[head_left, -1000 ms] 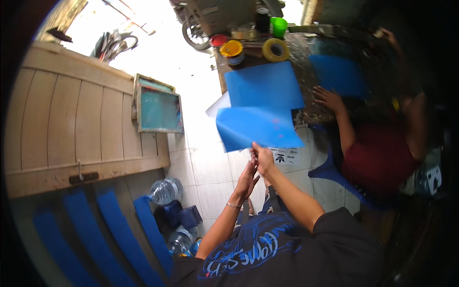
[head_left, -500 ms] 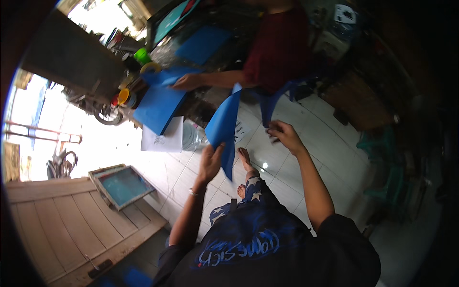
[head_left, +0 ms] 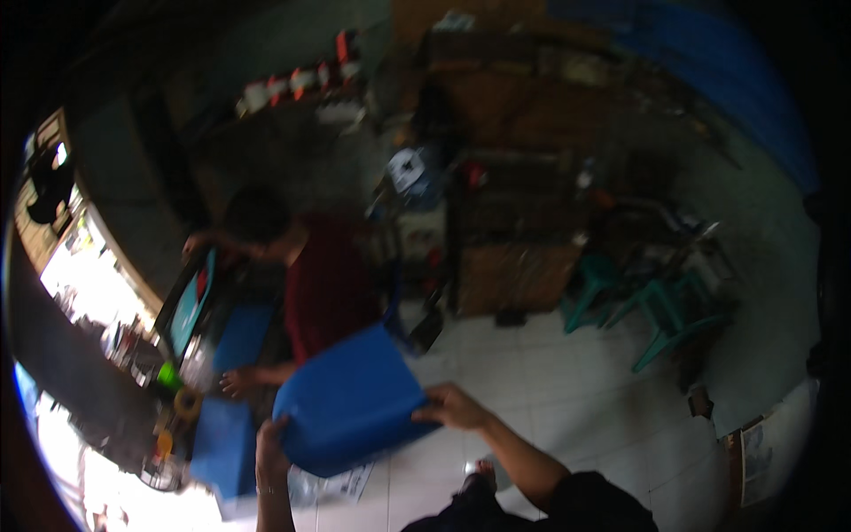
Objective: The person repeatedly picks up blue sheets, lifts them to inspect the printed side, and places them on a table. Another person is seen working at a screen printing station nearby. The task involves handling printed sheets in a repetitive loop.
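A flexible blue sheet [head_left: 350,399] is held up in front of me, curved and drooping along its near edge. My left hand [head_left: 272,452] grips its left edge, and my right hand [head_left: 452,408] pinches the right edge with the thumb on top. To the left, more blue sheets lie stacked [head_left: 222,443] beside a worktable, and another blue sheet [head_left: 242,337] rests on the table. A person in a dark red shirt [head_left: 328,288] is at that table, one hand [head_left: 239,381] near the stack and the other by a raised turquoise framed panel [head_left: 189,310].
Green plastic stools [head_left: 669,324] stand on the right by a cluttered wall. A wooden cabinet [head_left: 514,279] and a large water bottle [head_left: 417,182] are at the back. A tape roll [head_left: 187,403] and a bright green container [head_left: 168,375] sit at left. White tiles [head_left: 550,363] cover the floor.
My view has swung to the right. The blue sheet, earlier in my left hand alone and hanging edge-on, is now spread between both hands. My right hand has come onto its right edge.
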Action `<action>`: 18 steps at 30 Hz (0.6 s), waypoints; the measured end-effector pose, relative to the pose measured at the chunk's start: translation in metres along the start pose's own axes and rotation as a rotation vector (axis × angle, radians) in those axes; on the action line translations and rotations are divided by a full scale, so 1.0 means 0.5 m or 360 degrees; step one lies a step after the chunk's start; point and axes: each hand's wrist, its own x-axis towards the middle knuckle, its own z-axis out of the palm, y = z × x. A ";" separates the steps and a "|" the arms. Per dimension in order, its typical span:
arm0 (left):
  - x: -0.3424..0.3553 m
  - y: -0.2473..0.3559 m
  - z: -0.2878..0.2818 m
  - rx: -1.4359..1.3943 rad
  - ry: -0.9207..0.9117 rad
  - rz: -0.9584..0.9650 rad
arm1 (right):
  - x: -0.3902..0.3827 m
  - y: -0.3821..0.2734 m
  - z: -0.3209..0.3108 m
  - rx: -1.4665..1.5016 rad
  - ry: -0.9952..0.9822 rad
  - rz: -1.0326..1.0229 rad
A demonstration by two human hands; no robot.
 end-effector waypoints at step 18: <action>0.625 -0.580 0.583 -0.0224 -0.0460 -0.0747 | 0.074 -1.290 -0.631 -0.2012 0.1129 -0.0758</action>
